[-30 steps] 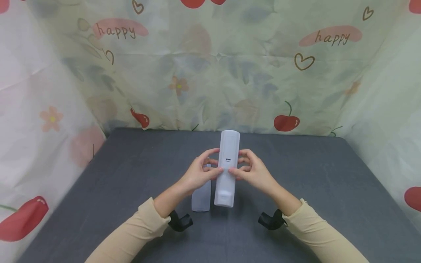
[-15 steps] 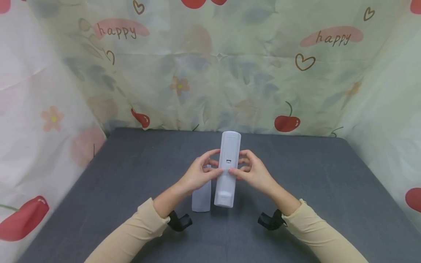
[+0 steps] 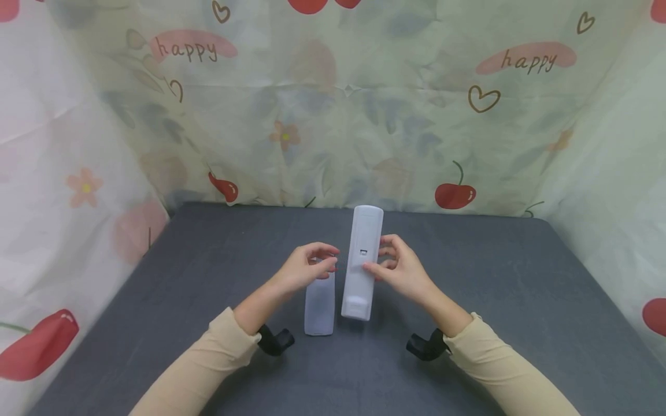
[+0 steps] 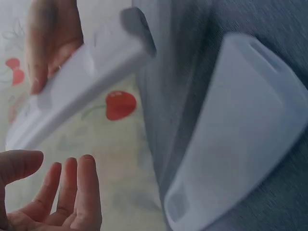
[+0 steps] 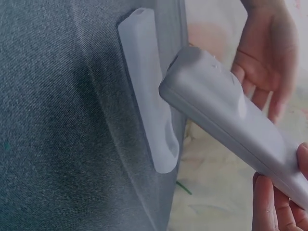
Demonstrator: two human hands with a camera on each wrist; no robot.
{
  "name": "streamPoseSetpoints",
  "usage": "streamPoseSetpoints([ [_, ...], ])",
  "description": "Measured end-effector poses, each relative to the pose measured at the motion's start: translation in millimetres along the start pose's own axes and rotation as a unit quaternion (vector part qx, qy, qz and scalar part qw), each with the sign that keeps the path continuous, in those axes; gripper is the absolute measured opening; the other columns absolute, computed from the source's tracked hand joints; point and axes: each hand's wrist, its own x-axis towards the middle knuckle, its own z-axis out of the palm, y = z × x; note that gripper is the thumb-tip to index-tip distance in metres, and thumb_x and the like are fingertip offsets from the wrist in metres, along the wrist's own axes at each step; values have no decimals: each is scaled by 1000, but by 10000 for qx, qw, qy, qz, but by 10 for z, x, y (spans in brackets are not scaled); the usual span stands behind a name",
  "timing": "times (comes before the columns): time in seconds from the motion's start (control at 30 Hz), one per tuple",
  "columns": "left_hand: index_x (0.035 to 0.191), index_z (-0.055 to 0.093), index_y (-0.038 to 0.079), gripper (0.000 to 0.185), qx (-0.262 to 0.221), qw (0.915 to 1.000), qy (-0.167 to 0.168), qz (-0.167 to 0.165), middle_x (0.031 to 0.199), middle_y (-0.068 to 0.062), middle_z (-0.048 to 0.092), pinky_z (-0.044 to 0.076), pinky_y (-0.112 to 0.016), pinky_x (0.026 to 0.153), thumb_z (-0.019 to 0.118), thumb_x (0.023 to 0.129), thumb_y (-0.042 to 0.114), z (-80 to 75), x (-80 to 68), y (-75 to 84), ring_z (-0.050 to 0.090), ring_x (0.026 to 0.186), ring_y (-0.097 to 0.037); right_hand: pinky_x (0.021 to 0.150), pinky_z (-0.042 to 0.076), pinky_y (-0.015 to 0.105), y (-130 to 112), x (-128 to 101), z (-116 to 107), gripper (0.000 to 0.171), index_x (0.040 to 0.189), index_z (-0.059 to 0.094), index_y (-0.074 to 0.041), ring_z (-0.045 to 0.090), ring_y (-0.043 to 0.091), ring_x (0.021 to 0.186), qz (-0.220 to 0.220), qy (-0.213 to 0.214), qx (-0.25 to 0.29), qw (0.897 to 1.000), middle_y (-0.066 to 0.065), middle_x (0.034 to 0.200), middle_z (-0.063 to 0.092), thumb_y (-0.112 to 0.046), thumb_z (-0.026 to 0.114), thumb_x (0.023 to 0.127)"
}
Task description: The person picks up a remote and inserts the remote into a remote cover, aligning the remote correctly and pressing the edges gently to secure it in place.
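Observation:
A white remote control (image 3: 361, 271), its back with the small battery-cover catch facing up, is held in my right hand (image 3: 403, 268), thumb on the back and fingers along the right edge. In the right wrist view the remote (image 5: 226, 106) slants up from the fingers (image 5: 263, 202). My left hand (image 3: 304, 267) is off the remote, fingers loosely bent with nothing between them. Below that hand lies a translucent whitish remote sleeve (image 3: 319, 306) on the table, its upper end hidden by the hand. The left wrist view shows the sleeve (image 4: 240, 130) large, with a slot at one end.
The dark grey cloth-covered table (image 3: 468, 277) reaches back to a patterned curtain (image 3: 343, 115) with cherries and hearts. Similar curtains close in both sides. Black wrist mounts (image 3: 276, 341) sit at the cuffs.
The left hand has let go of the remote and moved a little left, over the sleeve. The right hand still holds the remote, now raised slightly.

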Motion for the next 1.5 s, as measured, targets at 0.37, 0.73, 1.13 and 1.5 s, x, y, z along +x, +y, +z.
streamPoseSetpoints([
  [0.37,111,60,-7,30,642,9931,601,-772,91,-17,66,54,-24,65,63,87,12,-213,131,-402,63,69,-13,71,57,37,77,85,-1,51,124,38,3,65,15,73,83,164,-57,9998,27,114,59,-7,68,84],
  [0.73,104,61,-5,35,1201,9788,826,-1436,80,-15,70,52,-24,56,73,81,19,-215,184,-624,60,56,-8,70,56,33,142,176,21,51,124,38,2,65,15,72,248,222,-173,9993,26,113,59,-9,68,84],
  [1.13,98,66,-6,26,1348,9745,931,-1531,73,-12,71,52,-23,54,74,77,7,-207,190,-612,59,53,-7,67,55,30,145,258,92,49,123,39,3,64,15,69,237,277,-174,9992,26,112,59,-8,68,84],
  [1.5,100,66,-7,23,1235,9765,827,-1557,74,-11,70,51,-21,54,71,80,4,-223,183,-613,58,54,-6,66,56,37,176,420,236,47,119,40,3,60,12,60,189,1019,175,9945,28,110,59,-6,68,83],
])
